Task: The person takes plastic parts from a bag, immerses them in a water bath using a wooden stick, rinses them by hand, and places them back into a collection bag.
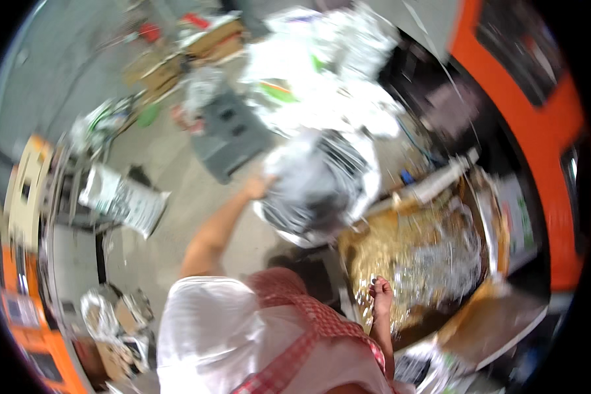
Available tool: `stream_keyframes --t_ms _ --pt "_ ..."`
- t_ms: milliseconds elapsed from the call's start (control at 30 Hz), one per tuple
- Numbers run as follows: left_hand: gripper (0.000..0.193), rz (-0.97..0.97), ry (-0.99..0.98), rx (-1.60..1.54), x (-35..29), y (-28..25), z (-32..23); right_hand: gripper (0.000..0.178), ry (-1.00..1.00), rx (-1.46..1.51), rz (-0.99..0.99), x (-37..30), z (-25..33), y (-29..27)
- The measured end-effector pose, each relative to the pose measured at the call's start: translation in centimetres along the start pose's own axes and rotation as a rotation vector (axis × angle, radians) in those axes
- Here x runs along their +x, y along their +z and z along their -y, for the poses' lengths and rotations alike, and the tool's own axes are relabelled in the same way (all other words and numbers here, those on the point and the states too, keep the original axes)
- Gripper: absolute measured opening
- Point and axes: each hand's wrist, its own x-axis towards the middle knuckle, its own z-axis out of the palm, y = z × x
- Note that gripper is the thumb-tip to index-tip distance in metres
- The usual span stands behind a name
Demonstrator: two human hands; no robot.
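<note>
My left hand [261, 186] reaches forward to the left side of a large, full plastic bag [308, 187], grey inside with a whitish rim. Its fingers are blurred and partly hidden at the bag's edge, where they appear to grip the plastic. To the right, my right hand [380, 289] is closed above an open carton [400, 203] of shiny, clear plastic pieces [433, 262]. A tiny dark bit shows at its fingertips, too small to name.
A grey plastic chair-like piece [230, 134] lies beyond the left hand. White sacks [322, 72] pile up at the back. A printed white sack [123, 199] rests on the floor at left. An orange machine [525, 131] curves along the right.
</note>
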Motion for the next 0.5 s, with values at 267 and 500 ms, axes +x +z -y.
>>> stream_keyframes --t_ms 267,500 --pt "0.047 -0.066 0.182 -0.622 4.0 -4.5 0.2 0.046 -0.489 -0.265 0.108 15.8 11.9 16.9" --pt "0.035 -0.124 0.351 -0.825 10.7 -3.2 -1.3 0.050 -0.336 -1.156 -0.312 14.4 19.4 21.6"
